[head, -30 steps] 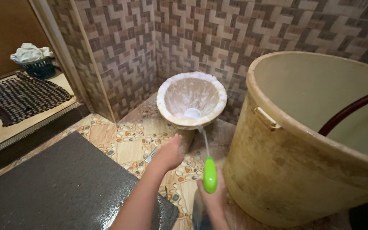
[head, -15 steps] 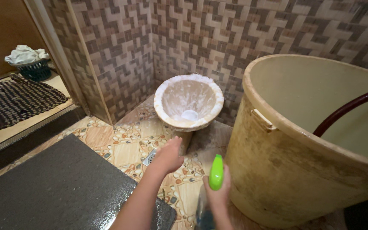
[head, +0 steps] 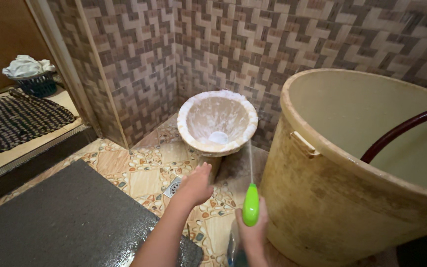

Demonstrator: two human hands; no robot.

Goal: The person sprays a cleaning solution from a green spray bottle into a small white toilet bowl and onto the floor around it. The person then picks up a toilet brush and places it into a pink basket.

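Down low, the right hand (head: 253, 231) has its grip wrapped tight around a spray bottle with a green top (head: 251, 204), and a thin line of water shoots up from it. Beside it the left hand (head: 195, 185) floats over the pebble-pattern floor (head: 144, 170) with fingers spread, holding nothing. Farther off, the water reaches the white foamy bowl (head: 218, 121) in the corner, next to the big yellow tub (head: 352, 168).
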